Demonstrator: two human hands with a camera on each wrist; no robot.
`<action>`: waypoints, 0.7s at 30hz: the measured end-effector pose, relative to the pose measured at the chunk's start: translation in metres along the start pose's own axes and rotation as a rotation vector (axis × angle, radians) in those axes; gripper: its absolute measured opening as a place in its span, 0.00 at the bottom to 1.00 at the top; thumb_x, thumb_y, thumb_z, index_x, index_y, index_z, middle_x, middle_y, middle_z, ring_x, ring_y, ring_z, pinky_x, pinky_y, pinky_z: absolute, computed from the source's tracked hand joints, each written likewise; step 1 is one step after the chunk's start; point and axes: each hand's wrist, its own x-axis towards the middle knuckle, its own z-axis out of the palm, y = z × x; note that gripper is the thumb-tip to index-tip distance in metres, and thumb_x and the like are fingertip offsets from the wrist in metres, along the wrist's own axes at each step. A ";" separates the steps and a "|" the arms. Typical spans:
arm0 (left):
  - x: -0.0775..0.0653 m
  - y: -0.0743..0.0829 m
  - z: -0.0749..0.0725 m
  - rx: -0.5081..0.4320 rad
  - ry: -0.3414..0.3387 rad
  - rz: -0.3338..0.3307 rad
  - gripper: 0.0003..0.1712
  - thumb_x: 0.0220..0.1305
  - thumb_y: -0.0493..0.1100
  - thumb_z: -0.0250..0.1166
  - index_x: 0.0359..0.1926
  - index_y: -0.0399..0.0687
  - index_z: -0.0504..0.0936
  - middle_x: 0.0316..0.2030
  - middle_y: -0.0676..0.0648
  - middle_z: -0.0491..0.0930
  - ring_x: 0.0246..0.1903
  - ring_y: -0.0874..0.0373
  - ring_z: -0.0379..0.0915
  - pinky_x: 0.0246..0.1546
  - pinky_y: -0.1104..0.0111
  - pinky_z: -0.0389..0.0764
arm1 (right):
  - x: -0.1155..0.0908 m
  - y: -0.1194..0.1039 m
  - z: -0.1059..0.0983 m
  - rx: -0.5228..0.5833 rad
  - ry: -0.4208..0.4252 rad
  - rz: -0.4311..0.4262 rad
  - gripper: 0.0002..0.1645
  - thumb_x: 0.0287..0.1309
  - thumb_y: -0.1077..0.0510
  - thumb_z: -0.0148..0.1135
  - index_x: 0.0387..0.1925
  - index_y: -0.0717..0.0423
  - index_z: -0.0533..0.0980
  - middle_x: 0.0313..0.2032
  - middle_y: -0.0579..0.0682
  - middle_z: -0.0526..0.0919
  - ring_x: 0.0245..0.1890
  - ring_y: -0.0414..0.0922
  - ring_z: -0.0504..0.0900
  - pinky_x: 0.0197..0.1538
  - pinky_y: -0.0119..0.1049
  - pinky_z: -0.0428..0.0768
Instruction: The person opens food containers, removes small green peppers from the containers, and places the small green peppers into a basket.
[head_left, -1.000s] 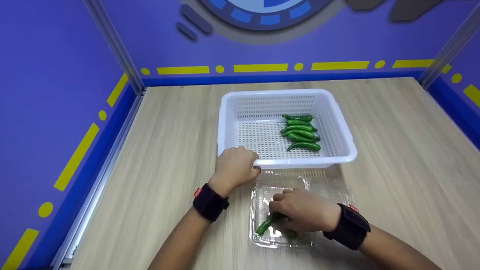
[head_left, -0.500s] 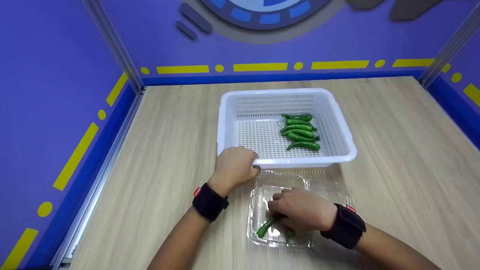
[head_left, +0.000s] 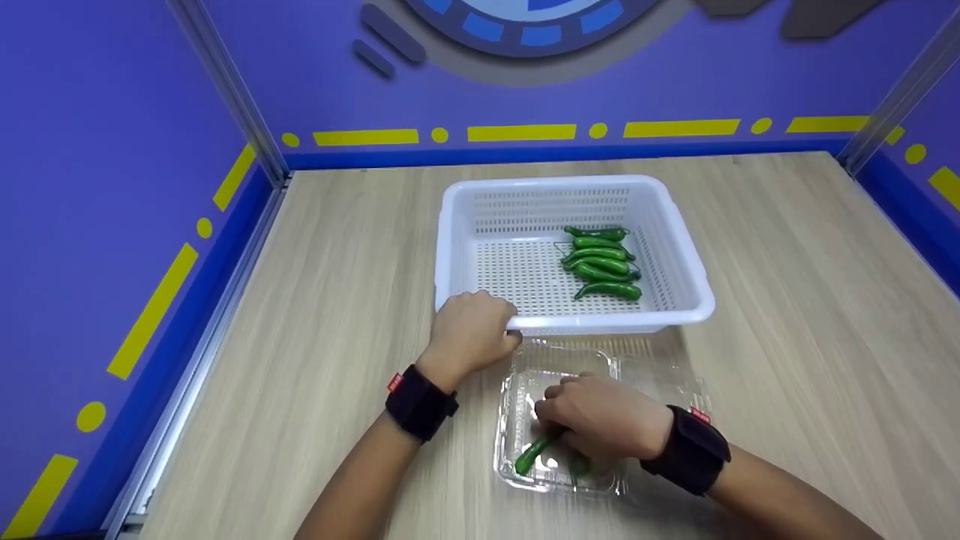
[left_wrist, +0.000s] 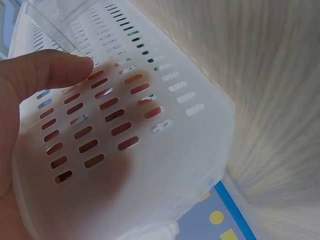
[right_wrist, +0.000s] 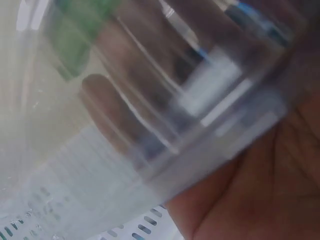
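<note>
My left hand (head_left: 471,330) grips the near left corner rim of a white plastic basket (head_left: 600,322), thumb outside its slotted wall, as the left wrist view shows. Several green chili peppers (head_left: 604,255) lie in a row on the basket's right side. My right hand (head_left: 604,416) reaches into an open clear plastic clamshell box (head_left: 506,442), fingers curled down over a green chili pepper (head_left: 531,455). Its fingertips hide one end of that pepper. Below the palm, more green (head_left: 579,465) shows. In the right wrist view the fingers (right_wrist: 107,102) appear blurred through the clear wall, beside green (right_wrist: 75,40).
The box's clear lid (head_left: 667,371) lies folded out to the right, partly under the right wrist. The basket stands just behind the box on a wood-grain table (head_left: 337,300). Blue-purple panels (head_left: 360,112) enclose the table at the back and sides.
The clear box has shifted very slightly, and my right hand has moved a little to the left. The left hand and basket stay in place.
</note>
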 end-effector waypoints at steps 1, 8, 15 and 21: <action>0.000 0.000 0.000 0.001 -0.002 0.000 0.17 0.56 0.52 0.66 0.16 0.55 0.72 0.15 0.55 0.68 0.17 0.55 0.71 0.20 0.58 0.76 | 0.000 0.000 0.000 0.002 0.000 -0.001 0.12 0.46 0.59 0.73 0.30 0.39 0.80 0.27 0.36 0.81 0.31 0.40 0.82 0.38 0.39 0.78; -0.001 0.000 -0.001 0.018 0.016 0.010 0.19 0.56 0.52 0.66 0.15 0.55 0.68 0.14 0.56 0.65 0.17 0.56 0.68 0.18 0.58 0.75 | 0.000 0.001 -0.001 -0.021 0.006 -0.011 0.10 0.46 0.55 0.75 0.29 0.39 0.80 0.27 0.37 0.81 0.32 0.41 0.81 0.36 0.39 0.76; -0.001 0.001 0.000 0.037 0.023 0.013 0.20 0.55 0.52 0.65 0.15 0.56 0.67 0.15 0.56 0.65 0.17 0.56 0.68 0.18 0.58 0.75 | -0.001 0.002 -0.003 -0.039 0.013 -0.019 0.10 0.46 0.54 0.75 0.30 0.40 0.80 0.28 0.37 0.81 0.32 0.41 0.81 0.39 0.40 0.76; 0.000 0.001 -0.001 0.027 -0.003 0.006 0.19 0.56 0.52 0.66 0.16 0.56 0.69 0.15 0.55 0.66 0.17 0.57 0.67 0.18 0.59 0.74 | -0.003 0.005 -0.007 -0.022 0.013 -0.018 0.11 0.48 0.49 0.76 0.31 0.41 0.80 0.30 0.37 0.82 0.34 0.41 0.82 0.45 0.42 0.78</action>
